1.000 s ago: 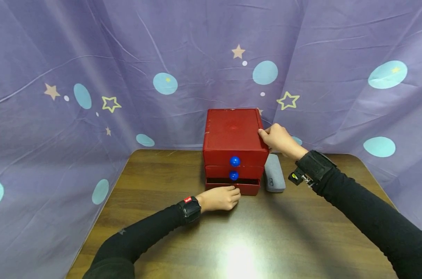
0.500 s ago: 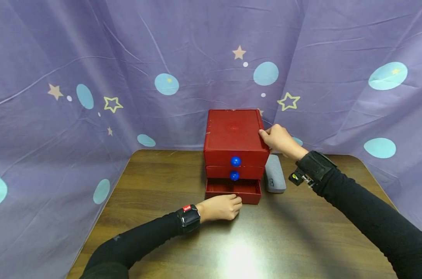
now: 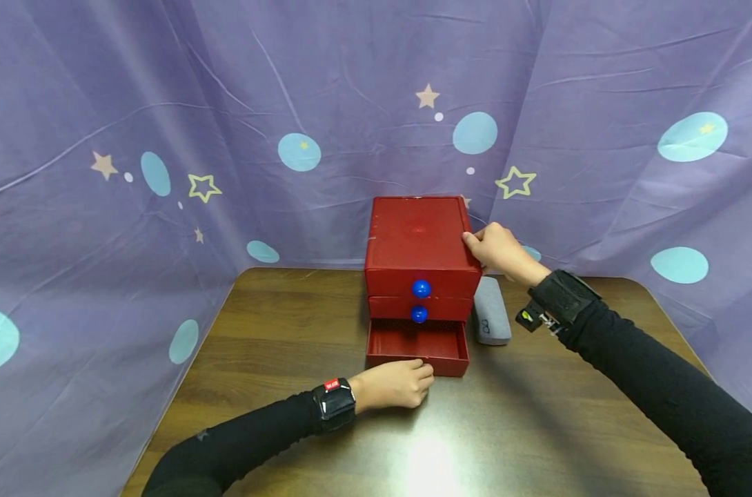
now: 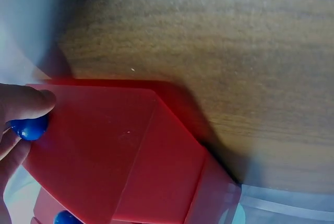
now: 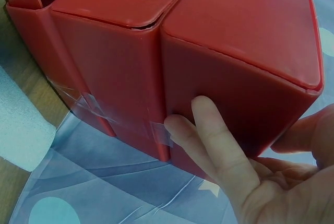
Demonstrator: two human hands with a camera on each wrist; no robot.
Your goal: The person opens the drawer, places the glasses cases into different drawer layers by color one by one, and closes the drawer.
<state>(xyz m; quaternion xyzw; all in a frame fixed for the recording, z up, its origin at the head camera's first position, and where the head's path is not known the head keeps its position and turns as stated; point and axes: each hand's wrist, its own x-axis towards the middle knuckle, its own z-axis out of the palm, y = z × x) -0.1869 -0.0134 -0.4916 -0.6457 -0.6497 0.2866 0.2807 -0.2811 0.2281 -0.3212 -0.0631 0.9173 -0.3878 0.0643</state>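
The red drawer unit stands at the back centre of the wooden surface, against the purple curtain. It has 3 drawers. The bottom drawer is pulled partly out toward the person; the 2 drawers above it are closed, each with a blue knob.

The left hand rests on the surface at the front of the bottom drawer. Its grip is closed: thumb and fingers pinch the bottom drawer's blue knob, as the left wrist view shows.

The right hand holds the unit's upper right edge, fingers laid flat against the side wall, thumb on top.

A grey case lies on the surface just right of the unit.
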